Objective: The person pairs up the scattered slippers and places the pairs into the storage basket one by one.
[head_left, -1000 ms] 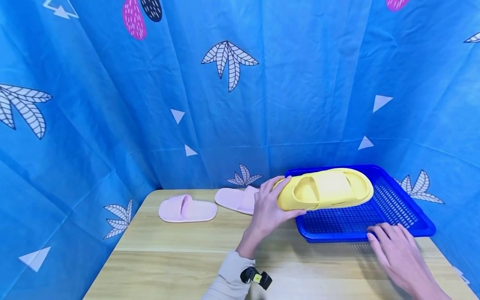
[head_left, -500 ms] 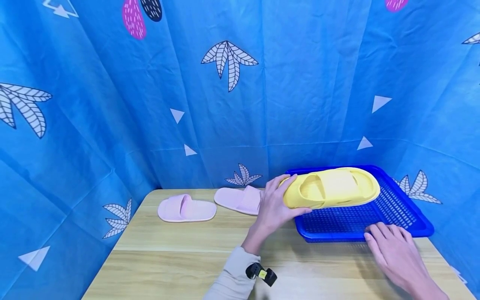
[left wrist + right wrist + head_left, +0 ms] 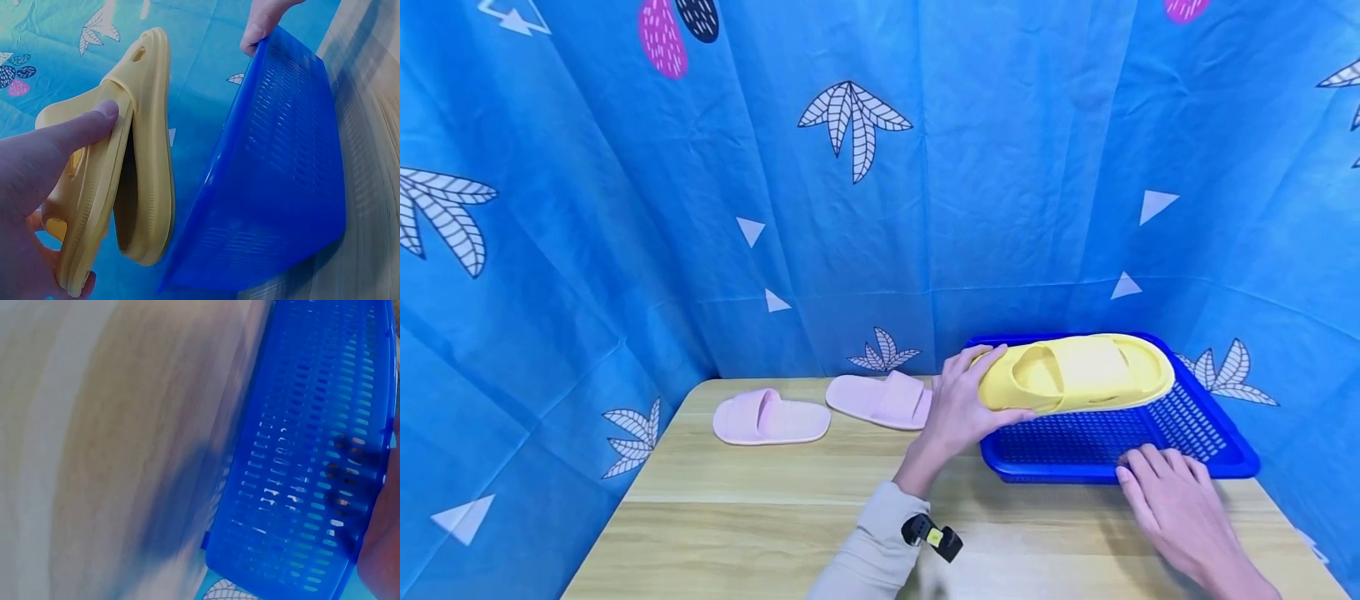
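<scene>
My left hand (image 3: 958, 408) grips a pair of yellow slippers (image 3: 1093, 367) at one end and holds them above the blue basket. In the left wrist view the pair shows as one slipper (image 3: 103, 187) under my thumb and a second slipper (image 3: 153, 162) against it, soles facing, with a narrow gap. Over the near rim of the blue plastic basket (image 3: 1045, 477) my right hand (image 3: 1180, 504) curls its fingers, thumb outside. Perforated walls of the same basket (image 3: 294, 456) fill much of the right wrist view, where only a strip of that hand shows.
Two pale pink slippers lie on the wooden table (image 3: 737, 533) left of the basket: one slipper (image 3: 771, 418) farther left, the other slipper (image 3: 876, 400) partly behind my left hand. A blue patterned curtain (image 3: 1000, 167) hangs behind and at both sides.
My left hand has carried the yellow slippers a little to the right over the basket, uncovering more of the nearer pink slipper. My right hand keeps its place on the basket rim.
</scene>
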